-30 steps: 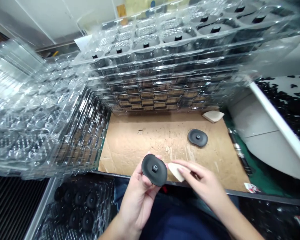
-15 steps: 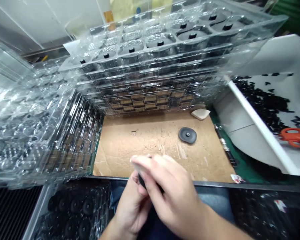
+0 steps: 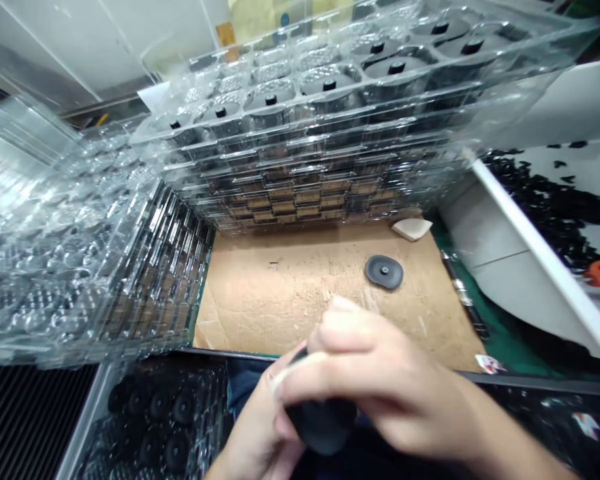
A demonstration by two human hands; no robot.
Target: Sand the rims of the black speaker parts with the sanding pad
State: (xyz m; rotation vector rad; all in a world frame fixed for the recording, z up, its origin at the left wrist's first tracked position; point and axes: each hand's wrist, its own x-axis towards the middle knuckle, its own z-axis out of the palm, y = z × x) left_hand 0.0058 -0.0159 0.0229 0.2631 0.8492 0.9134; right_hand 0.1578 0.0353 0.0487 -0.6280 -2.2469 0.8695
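Observation:
My left hand (image 3: pixel 255 437) is low in the view and holds a black rubber disc (image 3: pixel 320 427), which is partly hidden behind my fingers. My right hand (image 3: pixel 380 380) lies over the disc and pinches a pale wedge-shaped pad (image 3: pixel 295 368) against it. Most of the pad is hidden by my fingers. A second black disc (image 3: pixel 384 272) lies flat on a cardboard sheet (image 3: pixel 275 300), beyond my hands. Another pale pad (image 3: pixel 412 229) rests at the sheet's far edge.
Stacked clear blister trays (image 3: pixel 305 133) holding black discs rise behind the cardboard, and another stack (image 3: pixel 70 267) stands at the left. A lower tray of discs (image 3: pixel 160 407) sits at the bottom left. To the right lie a metal tool (image 3: pixel 463 293) and a white bin of small black parts (image 3: pixel 545 200).
My right hand has moved from beside the disc to over it, bringing the pad against it. The disc now sits lower, mostly behind my fingers. The disc on the cardboard has not moved.

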